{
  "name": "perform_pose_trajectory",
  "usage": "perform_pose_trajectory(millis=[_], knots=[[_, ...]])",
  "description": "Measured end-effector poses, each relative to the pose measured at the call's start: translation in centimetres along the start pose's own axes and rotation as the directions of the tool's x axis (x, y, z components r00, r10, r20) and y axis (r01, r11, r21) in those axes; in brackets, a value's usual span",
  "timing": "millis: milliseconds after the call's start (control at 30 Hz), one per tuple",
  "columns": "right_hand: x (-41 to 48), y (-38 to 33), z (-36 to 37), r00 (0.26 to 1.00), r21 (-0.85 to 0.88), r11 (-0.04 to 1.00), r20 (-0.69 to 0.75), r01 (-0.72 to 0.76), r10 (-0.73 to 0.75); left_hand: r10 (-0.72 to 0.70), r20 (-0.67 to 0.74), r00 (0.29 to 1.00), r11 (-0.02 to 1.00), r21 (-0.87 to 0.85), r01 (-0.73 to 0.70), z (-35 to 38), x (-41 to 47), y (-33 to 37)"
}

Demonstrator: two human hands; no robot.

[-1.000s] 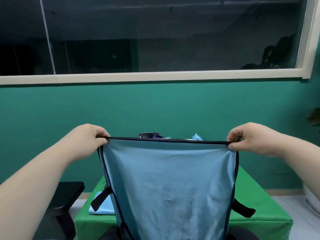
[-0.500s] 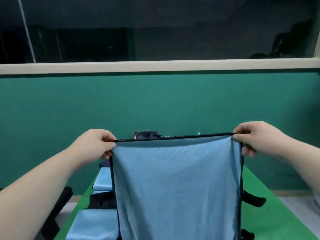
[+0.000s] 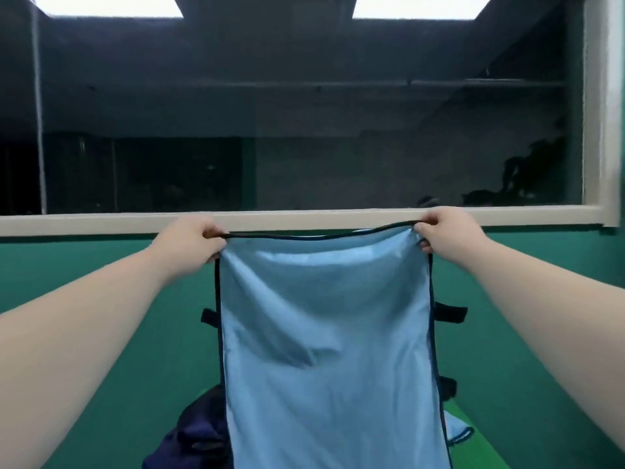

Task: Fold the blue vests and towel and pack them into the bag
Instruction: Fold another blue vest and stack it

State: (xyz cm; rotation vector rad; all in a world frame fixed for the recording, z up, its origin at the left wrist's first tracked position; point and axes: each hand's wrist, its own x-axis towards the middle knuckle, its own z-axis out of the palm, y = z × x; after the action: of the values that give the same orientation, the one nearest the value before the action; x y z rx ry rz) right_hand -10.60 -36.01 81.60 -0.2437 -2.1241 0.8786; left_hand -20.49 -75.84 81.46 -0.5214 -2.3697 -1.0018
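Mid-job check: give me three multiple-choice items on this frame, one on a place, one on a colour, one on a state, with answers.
1. Where is the bag?
A on the sill; B low left, partly behind the vest; C hung on the wall.
2. The vest's trim is:
A white; B red; C dark.
3. The vest is:
A held up by its top edge; B folded flat; C packed.

Answers:
1. B, the bag shows past the vest's lower left edge.
2. C, dark trim runs along its edges.
3. A, left hand and right hand grip its top corners.

Light blue vest (image 3: 324, 350) with black trim, dark navy bag (image 3: 192, 434), green wall (image 3: 101, 265)
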Motion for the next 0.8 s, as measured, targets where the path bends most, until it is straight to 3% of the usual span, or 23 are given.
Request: perform_pose_trajectory(millis=[133, 233, 400, 500, 667, 800], knots=[[1.2, -1.8, -4.1, 0.979, 0.015, 0.989, -0.145, 0.144, -0.140, 0.093, -0.169, 0.981, 0.995, -0.010, -0.096, -2.5, -0.3, 3.0], [-1.9, -0.9, -6.2, 0.980, 0.153, 0.977, -0.151, 0.152, -0.129, 0.127, -0.182, 0.975, 0.987, -0.078, -0.143, -2.6, -4.3, 3.2], [-12.6, 4.3, -8.0, 0.998, 0.080, 0.994, 0.006, 0.069, -0.069, 0.099, 0.025, 0.995, 0.994, -0.041, -0.098, 0.2, -14.5, 0.8], [-19.8, 7.9, -8.2, 0.982, 0.040, 0.998, 0.186, -0.040, 0.032, 0.056, 0.182, 0.982, 0.998, -0.014, -0.054, 1.9, -21.0, -1.5], [-29.8, 12.3, -8.2, 0.903, -0.023, 0.979, 0.381, -0.205, 0.198, -0.045, 0.350, 0.936, 0.998, 0.055, 0.027, 4.5, -30.8, -5.0], [-35.9, 14.4, -8.2, 0.783, -0.168, 0.956, 0.548, -0.241, 0.294, -0.131, 0.500, 0.856, 0.986, 0.159, 0.058, 6.0, -37.2, -7.2]])
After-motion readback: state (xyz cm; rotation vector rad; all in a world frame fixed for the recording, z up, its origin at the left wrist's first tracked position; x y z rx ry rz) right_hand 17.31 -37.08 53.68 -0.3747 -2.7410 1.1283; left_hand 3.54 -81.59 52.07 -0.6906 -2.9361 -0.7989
